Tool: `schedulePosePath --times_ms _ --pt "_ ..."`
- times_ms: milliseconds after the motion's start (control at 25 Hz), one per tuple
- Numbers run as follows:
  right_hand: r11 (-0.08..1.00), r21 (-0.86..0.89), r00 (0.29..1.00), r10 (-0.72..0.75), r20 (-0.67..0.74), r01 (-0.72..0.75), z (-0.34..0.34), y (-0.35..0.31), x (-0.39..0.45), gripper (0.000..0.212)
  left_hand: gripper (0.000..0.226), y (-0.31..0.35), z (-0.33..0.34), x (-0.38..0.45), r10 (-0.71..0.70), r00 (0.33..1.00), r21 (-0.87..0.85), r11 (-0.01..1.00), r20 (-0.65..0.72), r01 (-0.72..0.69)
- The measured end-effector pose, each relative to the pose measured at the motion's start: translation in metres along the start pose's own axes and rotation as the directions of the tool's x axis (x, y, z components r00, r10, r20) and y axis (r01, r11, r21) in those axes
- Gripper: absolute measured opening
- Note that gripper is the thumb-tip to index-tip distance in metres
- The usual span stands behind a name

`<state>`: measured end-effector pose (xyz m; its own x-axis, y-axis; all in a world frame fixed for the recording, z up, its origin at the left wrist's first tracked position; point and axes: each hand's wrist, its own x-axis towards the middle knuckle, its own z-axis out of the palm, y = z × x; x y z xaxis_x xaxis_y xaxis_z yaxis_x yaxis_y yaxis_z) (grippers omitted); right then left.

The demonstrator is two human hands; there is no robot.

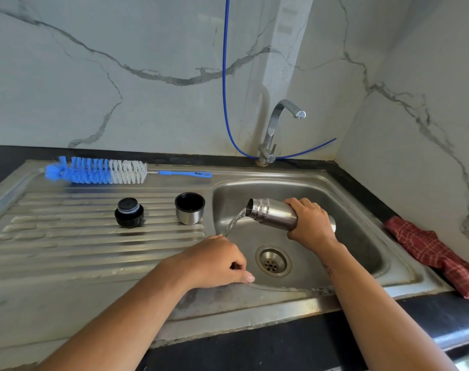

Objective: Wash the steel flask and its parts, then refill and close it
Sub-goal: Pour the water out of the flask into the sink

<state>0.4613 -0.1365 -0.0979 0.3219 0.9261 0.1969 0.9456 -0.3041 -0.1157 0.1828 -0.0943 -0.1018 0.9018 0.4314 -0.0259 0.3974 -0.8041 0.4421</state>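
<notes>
Steel flask (275, 213) tipped in my right hand (309, 224), water (234, 220) pouring into the sink (362, 236).

My right grip is wrapped tight round the flask's lower half; its long axis runs nearly level, mouth pointing left of the grip and dipped a little, base hidden behind my fingers. My left hand (217, 262) is loosely curled on the sink's near rim, holding nothing, just below and left of the mouth. The stopper (129, 212) and cup (189, 208) stand well left of both grips on the drainboard, closer to my left hand. The brush (99, 171) lies beyond them, handle pointing right. I judge the next reach is for the brush, so the left hand is the nearer one. White lettering on the brush handle is too small to read; I see no brand on the flask.
</notes>
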Motion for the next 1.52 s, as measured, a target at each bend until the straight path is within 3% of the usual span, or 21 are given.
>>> schedulePosePath --times_ms 1520 --pt "0.995 -0.104 0.985 -0.020 -0.174 0.002 -0.0061 0.0026 0.0040 0.072 0.041 -0.0022 0.0013 0.0014 0.024 1.000 0.005 1.000 0.004 -0.024"
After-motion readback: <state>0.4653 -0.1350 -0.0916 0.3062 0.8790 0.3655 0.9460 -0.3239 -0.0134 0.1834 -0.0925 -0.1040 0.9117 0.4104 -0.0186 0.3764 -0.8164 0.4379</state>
